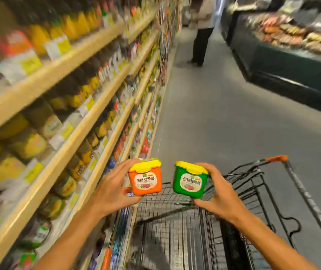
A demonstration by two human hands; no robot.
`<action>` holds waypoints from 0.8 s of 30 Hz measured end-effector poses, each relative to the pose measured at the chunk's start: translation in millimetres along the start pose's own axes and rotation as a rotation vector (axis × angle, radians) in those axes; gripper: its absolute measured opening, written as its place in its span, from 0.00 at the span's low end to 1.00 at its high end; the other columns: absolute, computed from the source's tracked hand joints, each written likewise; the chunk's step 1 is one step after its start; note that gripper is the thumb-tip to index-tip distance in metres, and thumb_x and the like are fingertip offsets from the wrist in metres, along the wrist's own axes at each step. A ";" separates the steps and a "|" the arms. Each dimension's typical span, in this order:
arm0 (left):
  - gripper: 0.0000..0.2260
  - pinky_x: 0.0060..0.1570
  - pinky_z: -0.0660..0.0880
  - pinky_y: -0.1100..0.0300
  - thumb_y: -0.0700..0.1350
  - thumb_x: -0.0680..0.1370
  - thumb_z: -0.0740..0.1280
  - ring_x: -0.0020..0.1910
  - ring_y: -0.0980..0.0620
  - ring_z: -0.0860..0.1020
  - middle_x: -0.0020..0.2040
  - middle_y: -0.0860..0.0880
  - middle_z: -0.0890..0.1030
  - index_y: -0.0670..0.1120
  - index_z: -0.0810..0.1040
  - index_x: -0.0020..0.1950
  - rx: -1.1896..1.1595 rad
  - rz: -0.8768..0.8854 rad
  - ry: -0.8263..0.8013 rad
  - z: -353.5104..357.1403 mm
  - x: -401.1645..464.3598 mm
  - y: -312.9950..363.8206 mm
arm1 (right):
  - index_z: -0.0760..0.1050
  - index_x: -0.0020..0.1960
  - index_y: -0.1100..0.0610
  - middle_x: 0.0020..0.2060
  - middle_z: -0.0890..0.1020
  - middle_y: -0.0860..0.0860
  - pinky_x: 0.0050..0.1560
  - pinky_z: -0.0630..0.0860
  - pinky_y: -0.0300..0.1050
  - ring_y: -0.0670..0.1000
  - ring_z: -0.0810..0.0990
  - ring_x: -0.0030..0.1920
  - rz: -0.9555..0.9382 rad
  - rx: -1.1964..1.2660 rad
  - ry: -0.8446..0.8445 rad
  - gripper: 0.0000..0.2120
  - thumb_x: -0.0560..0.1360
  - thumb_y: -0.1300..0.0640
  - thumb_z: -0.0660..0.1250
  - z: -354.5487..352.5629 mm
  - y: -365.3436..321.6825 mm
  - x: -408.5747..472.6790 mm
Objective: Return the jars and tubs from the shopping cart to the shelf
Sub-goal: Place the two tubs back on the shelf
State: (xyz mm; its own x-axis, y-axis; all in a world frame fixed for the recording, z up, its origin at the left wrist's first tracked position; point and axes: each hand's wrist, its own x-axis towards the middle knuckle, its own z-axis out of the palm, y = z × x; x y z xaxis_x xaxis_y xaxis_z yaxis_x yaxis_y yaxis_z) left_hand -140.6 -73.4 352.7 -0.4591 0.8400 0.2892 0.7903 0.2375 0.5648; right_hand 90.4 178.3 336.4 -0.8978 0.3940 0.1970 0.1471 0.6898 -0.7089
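A supermarket aisle runs ahead over a grey floor (223, 114), with a long run of wooden shelves (89, 112) down the left side, packed with blurred bottles and jars under yellow price tags. On the right stands a dark green chilled display counter (292, 61) heaped with packaged food, and far down the aisle a person in dark trousers (201, 36) stands partly out of frame. Low in the view sits a black wire shopping cart (204, 221) with an orange handle piece, close beside the shelves. Above its basket both arms reach forward. The left hand (112, 190) clasps an orange tub (145, 178) with a yellow lid, fingers behind and thumb beneath it. The right hand (218, 191) grasps a green tub (190, 180), also yellow-lidded. The two tubs are held upright, side by side and apart, labels facing the camera.
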 end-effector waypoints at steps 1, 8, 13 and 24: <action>0.42 0.65 0.64 0.74 0.48 0.62 0.79 0.70 0.65 0.68 0.70 0.56 0.71 0.49 0.67 0.74 0.000 0.016 0.017 -7.0 0.6 3.7 | 0.60 0.72 0.41 0.65 0.72 0.35 0.58 0.77 0.39 0.39 0.76 0.62 -0.023 -0.011 0.009 0.44 0.63 0.53 0.79 -4.2 -7.9 1.1; 0.44 0.64 0.71 0.64 0.54 0.63 0.79 0.70 0.58 0.71 0.71 0.54 0.72 0.52 0.64 0.75 0.058 0.063 0.048 -29.6 -5.7 15.2 | 0.61 0.72 0.41 0.65 0.73 0.36 0.58 0.78 0.40 0.42 0.77 0.62 -0.094 -0.027 0.036 0.45 0.63 0.57 0.80 -16.3 -41.0 -8.1; 0.44 0.65 0.71 0.66 0.51 0.62 0.81 0.69 0.59 0.71 0.71 0.53 0.73 0.50 0.66 0.74 0.110 0.067 0.096 -41.2 -23.8 27.4 | 0.61 0.72 0.40 0.65 0.73 0.36 0.59 0.75 0.32 0.40 0.76 0.63 -0.151 -0.020 0.035 0.45 0.63 0.58 0.80 -20.8 -47.7 -17.2; 0.41 0.64 0.73 0.61 0.56 0.64 0.78 0.68 0.58 0.72 0.71 0.54 0.73 0.50 0.67 0.74 0.418 -0.231 0.404 -108.9 -163.7 128.9 | 0.64 0.72 0.46 0.65 0.75 0.43 0.55 0.78 0.39 0.41 0.77 0.62 -0.599 0.166 -0.100 0.46 0.61 0.60 0.83 -5.5 -118.9 23.4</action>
State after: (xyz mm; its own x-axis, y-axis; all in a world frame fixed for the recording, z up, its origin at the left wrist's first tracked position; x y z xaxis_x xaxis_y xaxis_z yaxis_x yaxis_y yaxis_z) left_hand -7.8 -233.4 462.3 -0.6896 0.5131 0.5110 0.7069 0.6302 0.3212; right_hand 54.1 108.8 429.0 -0.8399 -0.0955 0.5343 -0.4528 0.6663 -0.5925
